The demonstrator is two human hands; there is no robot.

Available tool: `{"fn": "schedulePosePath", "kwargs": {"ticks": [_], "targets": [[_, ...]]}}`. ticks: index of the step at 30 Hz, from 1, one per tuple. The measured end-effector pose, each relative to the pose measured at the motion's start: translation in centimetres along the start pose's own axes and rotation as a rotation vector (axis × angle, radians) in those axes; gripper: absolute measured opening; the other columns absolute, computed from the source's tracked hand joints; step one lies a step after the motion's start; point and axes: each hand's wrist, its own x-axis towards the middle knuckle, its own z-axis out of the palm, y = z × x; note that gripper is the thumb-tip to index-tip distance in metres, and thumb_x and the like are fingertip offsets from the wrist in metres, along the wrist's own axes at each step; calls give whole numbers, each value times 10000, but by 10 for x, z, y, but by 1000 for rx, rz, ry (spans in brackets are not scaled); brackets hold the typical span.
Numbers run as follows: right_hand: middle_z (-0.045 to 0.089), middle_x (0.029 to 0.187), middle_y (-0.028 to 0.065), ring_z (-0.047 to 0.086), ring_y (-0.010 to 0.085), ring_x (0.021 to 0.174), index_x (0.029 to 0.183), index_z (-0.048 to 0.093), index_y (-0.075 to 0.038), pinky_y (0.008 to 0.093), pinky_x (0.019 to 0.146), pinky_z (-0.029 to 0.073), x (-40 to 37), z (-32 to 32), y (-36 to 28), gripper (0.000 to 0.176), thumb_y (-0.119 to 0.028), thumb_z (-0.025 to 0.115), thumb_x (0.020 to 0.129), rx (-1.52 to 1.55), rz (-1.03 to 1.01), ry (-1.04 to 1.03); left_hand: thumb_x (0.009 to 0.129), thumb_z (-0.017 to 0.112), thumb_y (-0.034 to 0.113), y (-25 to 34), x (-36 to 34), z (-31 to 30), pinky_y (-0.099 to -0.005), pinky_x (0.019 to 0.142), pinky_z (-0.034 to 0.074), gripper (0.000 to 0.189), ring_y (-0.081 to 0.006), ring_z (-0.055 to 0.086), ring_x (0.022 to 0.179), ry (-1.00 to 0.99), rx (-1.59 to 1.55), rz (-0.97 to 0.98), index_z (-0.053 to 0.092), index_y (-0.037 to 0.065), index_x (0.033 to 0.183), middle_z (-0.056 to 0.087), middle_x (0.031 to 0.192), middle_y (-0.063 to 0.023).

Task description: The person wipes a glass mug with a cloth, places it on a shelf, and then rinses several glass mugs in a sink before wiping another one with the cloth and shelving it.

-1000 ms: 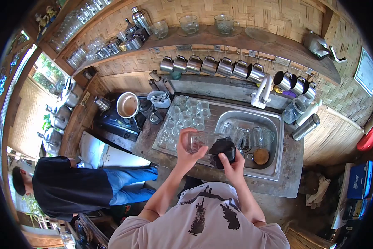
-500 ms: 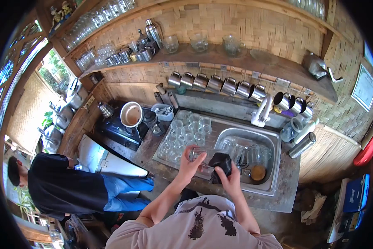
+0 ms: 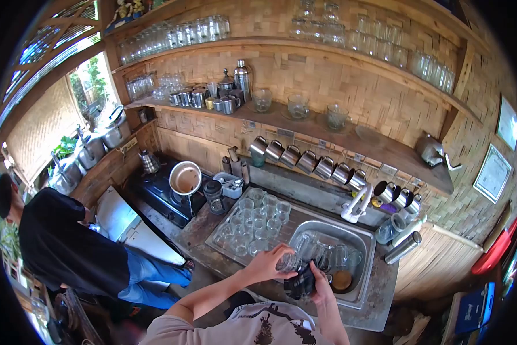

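My left hand [image 3: 268,263] is closed around a clear glass [image 3: 288,262] near the front-left edge of the sink [image 3: 361,299]. Close beside it, my right hand [image 3: 321,286] grips a black cloth [image 3: 300,283], which sits against the lower side of the glass. Both hands are in front of the drainboard, where several clear glasses [image 3: 259,216] stand upside down or upright; I cannot tell which. More glassware [image 3: 340,256] and a round tan item [image 3: 342,280] lie in the basin.
Another person [image 3: 74,247] stands at the left by a white surface [image 3: 146,240]. A stove [image 3: 160,192] holds a pot [image 3: 184,177]. Metal mugs [image 3: 307,161] hang below a shelf [image 3: 350,132]. A faucet [image 3: 357,204] rises behind the sink, with a metal cylinder [image 3: 403,248] at its right.
The view has tilted up, showing more of the upper shelves. The glass and black cloth are now closer together, and the glass has turned in my left hand.
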Motion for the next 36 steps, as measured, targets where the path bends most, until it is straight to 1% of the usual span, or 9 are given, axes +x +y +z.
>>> {"fn": "schedulePosePath", "kwargs": {"ticks": [4,8,11,15,19,26,29,30,36], "targets": [[703,1004,52,685,141,887,1146,638,-55,281,755,559,-7,-5,12,242,-227,649,977,-181,-311,-11,766,850,357,-16,-3,20,-351,659,553,631,-242,705,823,326,-170,126,488,101,1215,610,1105,-90],[671,943,8,596,56,805,1152,617,9,235,706,502,-18,19,14,255,-148,672,959,-489,-671,71,812,833,288,-10,-7,34,-248,479,451,586,-89,598,604,304,-861,-336,459,80,1212,573,1038,-58],[636,968,-4,564,54,841,1176,601,-10,227,721,473,-19,24,15,312,-223,683,962,-700,-704,121,813,831,282,-14,-7,36,-291,549,500,571,-127,628,701,338,-992,-417,467,73,1200,565,1054,-63],[652,1028,21,603,87,897,1188,596,-10,263,771,497,-2,17,28,392,-282,718,934,-358,-534,152,803,829,282,-26,-18,30,-293,598,535,589,-183,680,870,362,-421,-99,468,74,1219,581,1118,-75],[705,970,42,680,168,835,1064,657,-69,326,732,550,19,1,15,249,-279,701,938,21,127,46,751,846,356,-22,-31,10,-384,798,561,624,-300,669,997,121,-42,55,518,88,1209,586,1201,-98],[688,911,26,646,121,801,1069,660,-41,281,705,517,14,20,34,271,-264,721,928,-368,-335,161,794,831,241,-39,-51,29,-258,912,460,548,-157,597,1080,392,-406,-261,515,65,1205,585,1125,-103],[671,941,21,597,71,834,1076,637,34,243,723,486,11,45,31,294,-214,714,938,-749,-624,181,865,776,216,-52,-40,52,-290,835,527,461,-164,616,1003,719,-1000,-426,504,72,1208,580,1099,-93],[664,937,31,583,72,840,1083,621,54,245,723,482,18,45,37,308,-210,702,946,-692,-677,205,929,707,230,-61,-37,53,-361,599,622,449,-234,685,743,753,-1076,-448,444,60,1251,609,1067,-108],[679,929,146,632,196,826,1088,623,46,327,756,498,41,51,50,315,-220,697,934,-988,-809,229,972,630,285,-87,-41,6,-392,602,627,411,-289,717,703,710,-1470,-537,429,64,1254,645,999,-160]]}}
